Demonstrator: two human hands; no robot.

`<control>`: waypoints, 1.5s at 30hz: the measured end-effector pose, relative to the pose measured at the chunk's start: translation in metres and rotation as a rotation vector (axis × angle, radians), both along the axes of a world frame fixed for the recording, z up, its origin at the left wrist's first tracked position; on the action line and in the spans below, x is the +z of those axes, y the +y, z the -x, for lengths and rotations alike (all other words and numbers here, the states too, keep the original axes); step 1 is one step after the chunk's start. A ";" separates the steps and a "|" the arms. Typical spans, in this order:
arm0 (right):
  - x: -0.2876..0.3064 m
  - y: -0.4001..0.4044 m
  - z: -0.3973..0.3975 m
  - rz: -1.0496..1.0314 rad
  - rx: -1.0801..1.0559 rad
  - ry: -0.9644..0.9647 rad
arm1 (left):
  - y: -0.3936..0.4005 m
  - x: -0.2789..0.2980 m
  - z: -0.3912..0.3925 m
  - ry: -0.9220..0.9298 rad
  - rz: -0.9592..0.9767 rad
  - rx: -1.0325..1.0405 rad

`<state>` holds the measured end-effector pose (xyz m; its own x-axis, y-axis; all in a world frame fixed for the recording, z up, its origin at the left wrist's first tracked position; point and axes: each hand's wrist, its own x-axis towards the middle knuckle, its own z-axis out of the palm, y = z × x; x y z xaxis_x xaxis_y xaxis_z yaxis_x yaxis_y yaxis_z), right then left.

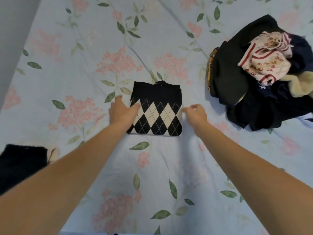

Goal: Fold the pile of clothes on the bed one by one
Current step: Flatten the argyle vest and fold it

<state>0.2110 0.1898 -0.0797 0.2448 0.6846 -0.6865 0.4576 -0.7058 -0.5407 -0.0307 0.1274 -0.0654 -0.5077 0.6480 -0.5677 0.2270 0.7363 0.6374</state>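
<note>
A black and cream argyle garment [157,109] lies folded into a small square in the middle of the bed. My left hand [121,111] rests at its left edge, thumb lying over the fabric and fingers spread. My right hand [194,112] is at the garment's right edge, fingers loosely curled and touching the side; whether it pinches the cloth I cannot tell. The pile of unfolded clothes [260,73] sits to the right: dark garments with a cream and red patterned piece on top.
The bed [84,65] is covered by a pale blue sheet with pink flowers and green leaves. A dark folded garment [22,165] lies at the near left edge. A grey wall shows at the far left.
</note>
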 end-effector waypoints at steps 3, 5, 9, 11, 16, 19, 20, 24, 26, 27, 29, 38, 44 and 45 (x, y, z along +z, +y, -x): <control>-0.019 -0.026 0.002 0.083 0.016 0.071 | -0.042 -0.026 -0.004 -0.109 0.146 0.066; -0.024 -0.028 0.003 0.047 -0.001 0.115 | -0.048 -0.037 -0.006 -0.228 0.128 0.130; -0.023 -0.021 0.015 0.037 -0.017 0.271 | -0.042 -0.040 -0.006 -0.485 0.052 0.209; -0.018 -0.017 0.023 0.037 -0.025 0.329 | -0.044 -0.038 -0.003 -0.583 -0.018 0.225; 0.007 -0.038 0.043 0.035 0.029 0.382 | -0.072 -0.012 0.020 -0.675 -0.082 0.232; 0.026 -0.078 0.066 0.017 0.083 0.398 | -0.111 0.012 0.051 -0.655 -0.048 0.176; 0.033 -0.093 0.076 0.015 0.090 0.418 | -0.126 0.022 0.063 -0.636 -0.030 0.164; 0.065 -0.146 0.126 0.069 0.151 0.507 | -0.188 0.062 0.117 -0.605 -0.044 0.183; 0.084 -0.168 0.161 0.101 0.176 0.538 | -0.225 0.088 0.146 -0.563 -0.068 0.220; 0.096 -0.180 0.179 0.106 0.192 0.553 | -0.244 0.100 0.161 -0.537 -0.083 0.234; 0.117 -0.203 0.215 0.095 0.230 0.592 | -0.279 0.123 0.189 -0.493 -0.122 0.258; 0.137 -0.310 0.333 0.105 0.243 0.720 | -0.399 0.153 0.291 -0.424 -0.252 0.499; 0.059 -0.350 0.353 0.022 0.417 0.394 | -0.429 0.056 0.299 0.176 0.207 0.111; 0.051 -0.352 0.353 -0.071 0.507 0.299 | -0.429 0.045 0.295 0.277 0.209 0.029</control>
<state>-0.1418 -0.1621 -0.0289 -0.3220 0.7126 -0.6233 0.5489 -0.3959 -0.7362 -0.3257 -0.3021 -0.0200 -0.6779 0.5149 -0.5248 0.3471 0.8534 0.3890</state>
